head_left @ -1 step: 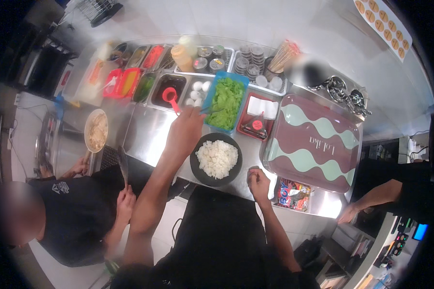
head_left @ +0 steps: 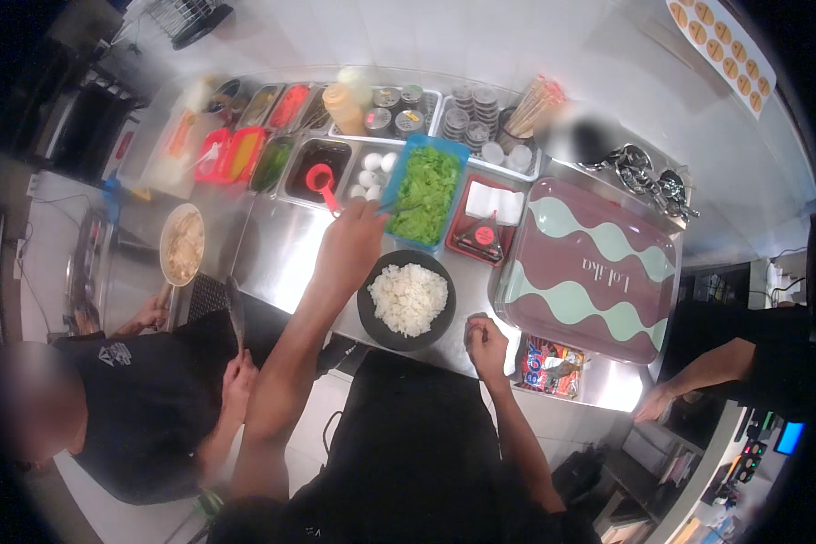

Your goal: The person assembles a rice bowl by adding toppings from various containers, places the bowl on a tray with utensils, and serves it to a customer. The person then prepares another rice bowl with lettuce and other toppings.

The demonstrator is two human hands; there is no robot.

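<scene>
My left hand point(head_left: 355, 238) reaches across the steel counter, its fingers closed at the near left edge of a blue tub of chopped lettuce point(head_left: 423, 195). From its fingers a thin metal utensil point(head_left: 401, 208) reaches over the lettuce; its kind is unclear. A red ladle point(head_left: 320, 179) lies in a dark sauce pan, its handle ending just beside this hand. Below the tub stands a black bowl point(head_left: 372, 325) filled with white rice point(head_left: 409, 299). To the bowl's right, at the counter's front edge, my right hand point(head_left: 487, 340) is curled closed; anything inside is hidden.
White eggs point(head_left: 369, 179) sit beside the sauce. A large patterned tray point(head_left: 562, 304) covers the counter's right, with a colourful packet point(head_left: 553, 367) below. At left a co-worker holds a pan point(head_left: 182, 247) and a knife-like tool point(head_left: 236, 313). Another person's hand point(head_left: 655, 401) is at right.
</scene>
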